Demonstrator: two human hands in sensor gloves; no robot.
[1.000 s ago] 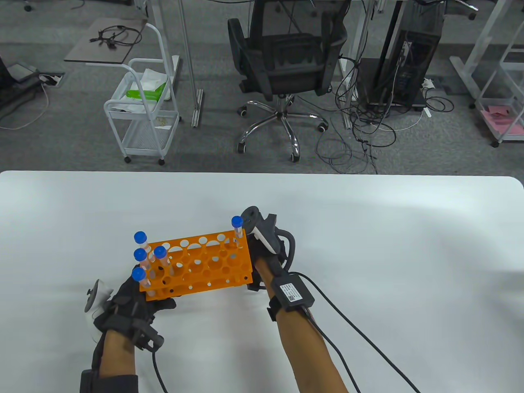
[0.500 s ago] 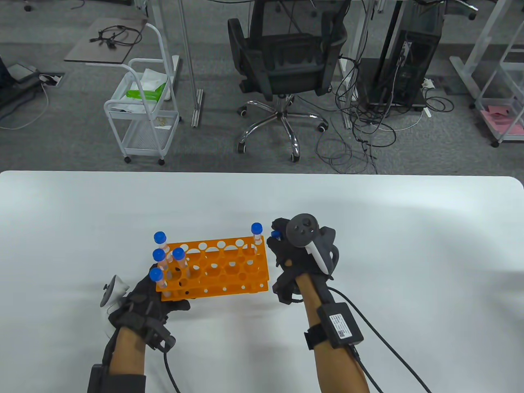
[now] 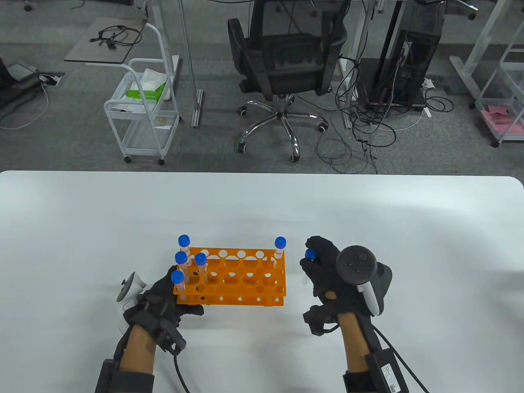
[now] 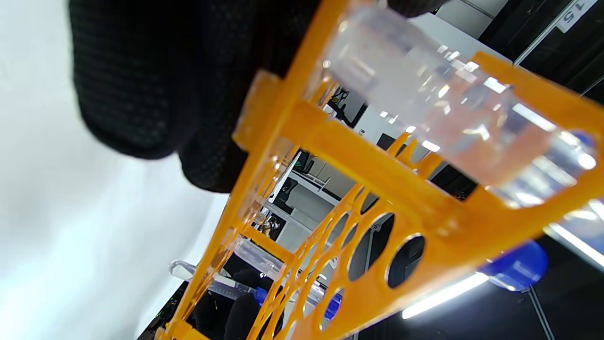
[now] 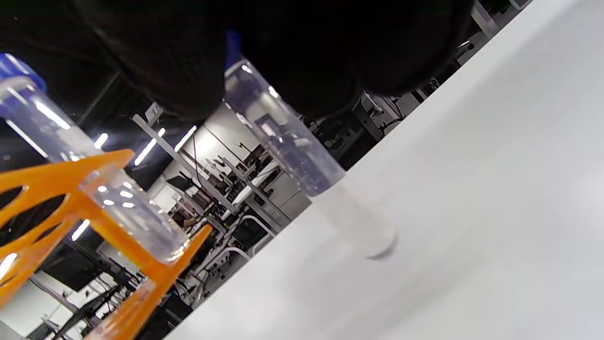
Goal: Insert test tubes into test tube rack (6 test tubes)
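An orange test tube rack (image 3: 233,282) stands on the white table (image 3: 409,229). Several blue-capped tubes stand in its left end (image 3: 184,254) and one at its far right corner (image 3: 279,247). My left hand (image 3: 163,301) grips the rack's left near corner; the left wrist view shows the rack's wall (image 4: 368,160) and a clear tube (image 4: 448,118) close up. My right hand (image 3: 327,270), just right of the rack, holds a blue-capped tube (image 3: 310,255) upright, its lower end on or just above the table. The right wrist view shows this tube (image 5: 292,151) under my fingers and the rack's corner (image 5: 94,198).
An office chair (image 3: 286,69), a white cart (image 3: 143,110) and cables stand on the floor beyond the table's far edge. Cables run from both wrists toward the near edge.
The rack and my left hand have moved right and toward the near edge. My right hand came away from the rack's right end, moving right and nearer, with a tube in its fingers.
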